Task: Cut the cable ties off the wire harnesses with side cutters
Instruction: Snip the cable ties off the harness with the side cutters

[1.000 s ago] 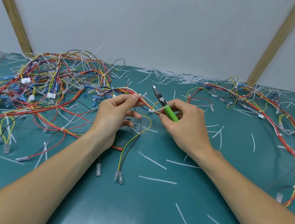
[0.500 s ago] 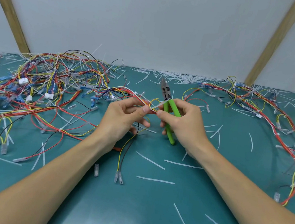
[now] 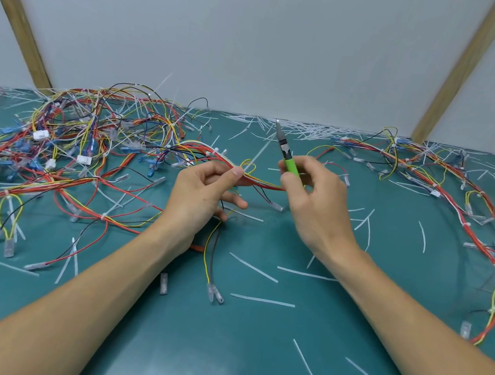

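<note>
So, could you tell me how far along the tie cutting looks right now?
Partly done: cut tie strips litter the mat's far edge. In hand: the left hand pinches a red-and-yellow harness while the right hand holds the green side cutters raised. Left: the tangled pile shows ties.

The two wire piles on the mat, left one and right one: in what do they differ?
The left pile is a dense tangle with white connectors; the right pile is a thinner strand stretched along the mat. The left hand holds a branch of the left pile; no hand touches the right pile. Both have red and yellow wires.
</note>
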Tool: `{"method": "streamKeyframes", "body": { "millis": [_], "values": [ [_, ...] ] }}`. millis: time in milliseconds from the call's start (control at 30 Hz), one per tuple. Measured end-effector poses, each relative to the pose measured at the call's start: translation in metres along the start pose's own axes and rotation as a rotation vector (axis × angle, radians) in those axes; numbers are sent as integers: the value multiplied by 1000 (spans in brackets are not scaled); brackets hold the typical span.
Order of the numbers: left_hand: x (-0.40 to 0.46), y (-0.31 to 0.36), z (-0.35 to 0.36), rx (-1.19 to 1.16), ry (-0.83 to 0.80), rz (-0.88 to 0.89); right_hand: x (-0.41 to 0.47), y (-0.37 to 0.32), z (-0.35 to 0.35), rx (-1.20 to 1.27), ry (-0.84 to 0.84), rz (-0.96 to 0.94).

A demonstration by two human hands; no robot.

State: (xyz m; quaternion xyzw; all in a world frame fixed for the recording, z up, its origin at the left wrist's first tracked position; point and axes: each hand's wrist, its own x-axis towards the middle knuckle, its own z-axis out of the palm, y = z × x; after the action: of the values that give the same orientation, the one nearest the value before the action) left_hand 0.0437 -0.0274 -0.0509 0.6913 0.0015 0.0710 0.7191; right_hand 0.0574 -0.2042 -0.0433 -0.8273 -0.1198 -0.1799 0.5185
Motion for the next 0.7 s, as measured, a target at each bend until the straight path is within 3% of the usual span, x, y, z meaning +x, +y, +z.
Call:
{"method": "streamKeyframes", "body": {
  "millis": [133,400,700],
  "values": [
    [1,1,0,8,51,-14,4,8,-1,-149,-13,-78],
    [3,0,-1,4,60,-24,4,4,-5,-144,106,-225],
    [5,-1,-4,-69,94,-45,3,5,-15,-399,-13,-313]
  ]
}}
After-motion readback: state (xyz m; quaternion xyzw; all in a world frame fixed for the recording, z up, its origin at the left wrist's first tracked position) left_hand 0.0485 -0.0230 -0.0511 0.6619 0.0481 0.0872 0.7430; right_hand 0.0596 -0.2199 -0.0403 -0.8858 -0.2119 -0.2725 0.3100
